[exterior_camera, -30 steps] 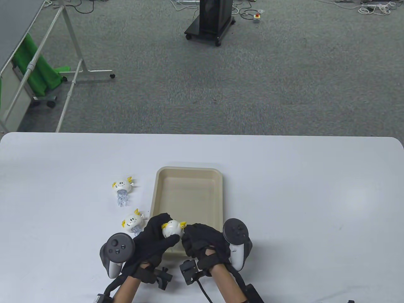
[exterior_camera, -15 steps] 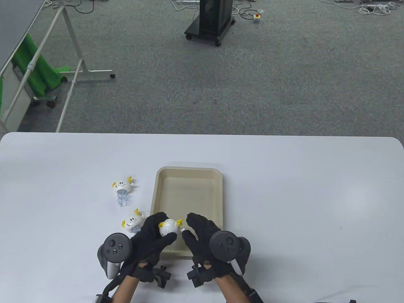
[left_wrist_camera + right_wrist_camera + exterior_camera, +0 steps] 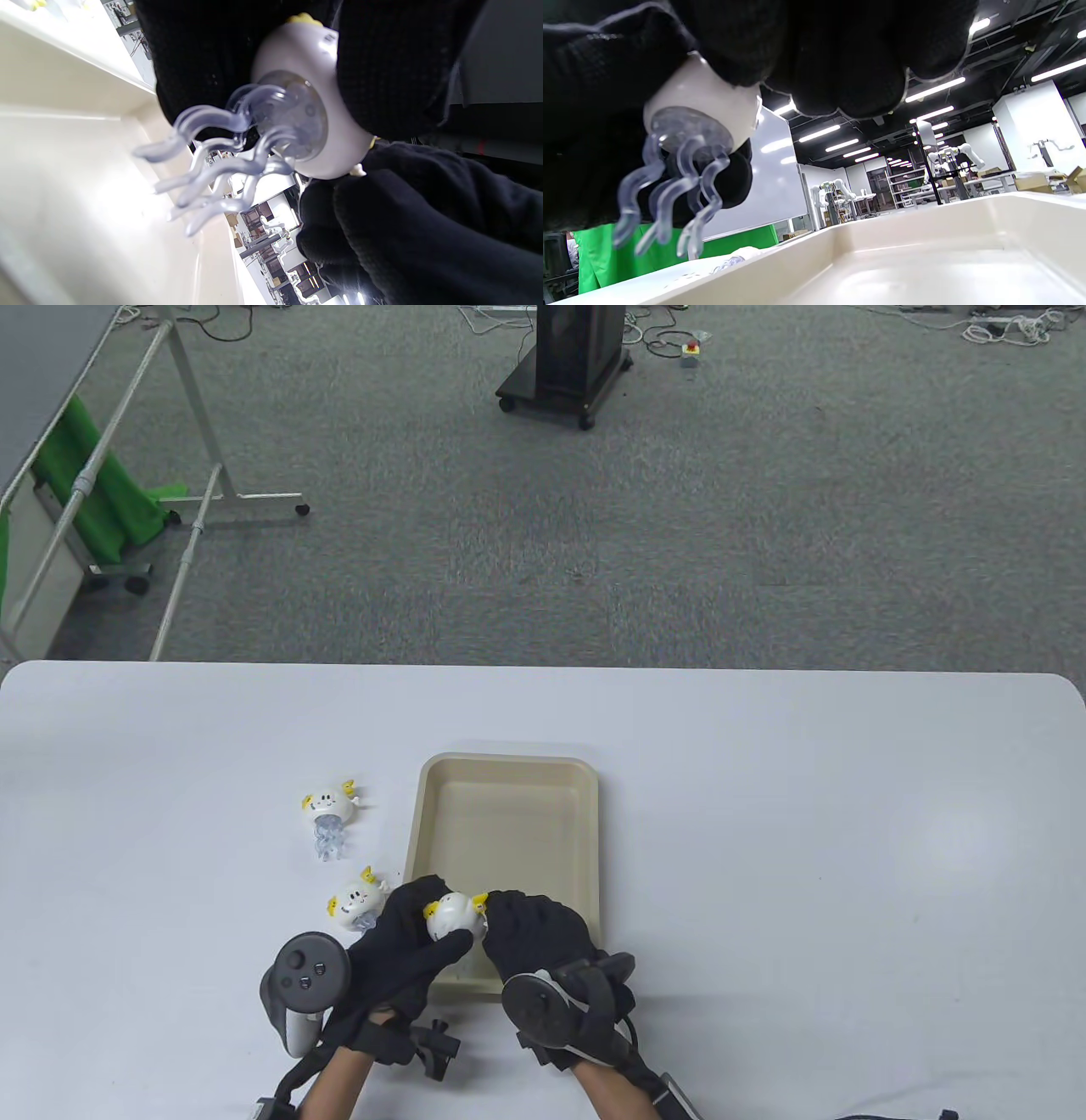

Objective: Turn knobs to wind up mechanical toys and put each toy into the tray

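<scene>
Change since half a second ago: right hand (image 3: 534, 929) has rolled over, so its tracker now faces the person and sits lower, and its fingers have closed in against the toy's right side; left hand (image 3: 407, 937) and the toy are almost where they were.

Item 1: white dome-shaped wind-up jellyfish toy with yellow fins and clear wavy plastic tentacles (image 3: 452, 914). Held between the two hands, above the near end of the tray. Left hand's fingers and thumb curl around its body. Right hand's fingertips (image 3: 339, 203) are curled at a small white knob on the toy's side; whether they pinch it cannot be told for certain, though they touch the toy. Tentacles hang free beneath, clear of the tray floor in both wrist views.

Item 2: beige rectangular shallow plastic tray (image 3: 509, 780). Lies on the white tabletop (image 3: 806, 831), stretching away from the hands, its near edge beneath them.

Item 3: second jellyfish toy, same make (image 3: 355, 901). On the tabletop just left of the left hand.

Item 4: third jellyfish toy, same make (image 3: 327, 808). Farther out, left of the tray.
</scene>
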`<state>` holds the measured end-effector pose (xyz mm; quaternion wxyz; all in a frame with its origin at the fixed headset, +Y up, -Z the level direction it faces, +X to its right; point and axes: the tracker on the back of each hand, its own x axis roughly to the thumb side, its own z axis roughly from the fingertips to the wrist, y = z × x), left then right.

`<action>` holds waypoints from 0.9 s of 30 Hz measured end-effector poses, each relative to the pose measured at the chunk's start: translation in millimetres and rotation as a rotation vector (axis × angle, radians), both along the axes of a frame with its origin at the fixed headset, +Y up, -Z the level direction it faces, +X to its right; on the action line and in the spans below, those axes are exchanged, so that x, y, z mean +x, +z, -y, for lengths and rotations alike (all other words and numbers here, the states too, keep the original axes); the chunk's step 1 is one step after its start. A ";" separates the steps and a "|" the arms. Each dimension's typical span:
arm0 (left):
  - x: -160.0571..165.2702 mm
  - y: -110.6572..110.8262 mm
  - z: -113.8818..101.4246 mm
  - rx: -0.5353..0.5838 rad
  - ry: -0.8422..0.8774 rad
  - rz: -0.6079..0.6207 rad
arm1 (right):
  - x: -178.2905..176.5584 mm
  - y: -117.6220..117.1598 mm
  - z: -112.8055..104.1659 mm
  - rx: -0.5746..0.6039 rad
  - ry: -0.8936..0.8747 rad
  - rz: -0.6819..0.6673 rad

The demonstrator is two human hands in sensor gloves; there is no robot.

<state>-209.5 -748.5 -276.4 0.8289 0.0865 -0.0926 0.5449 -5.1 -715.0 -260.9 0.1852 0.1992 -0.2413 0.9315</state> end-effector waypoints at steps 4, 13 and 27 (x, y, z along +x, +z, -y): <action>-0.8 0.1 0.0 0.003 -0.007 -0.003 | 4.3 -4.9 -1.3 -0.059 -0.069 -0.017; 4.1 -1.0 -1.6 0.009 -0.021 0.040 | 36.5 -39.4 10.5 -0.561 -0.568 -0.139; 8.0 -0.1 -1.5 0.020 -0.063 0.044 | 43.3 -41.8 38.3 -0.914 -0.950 -0.019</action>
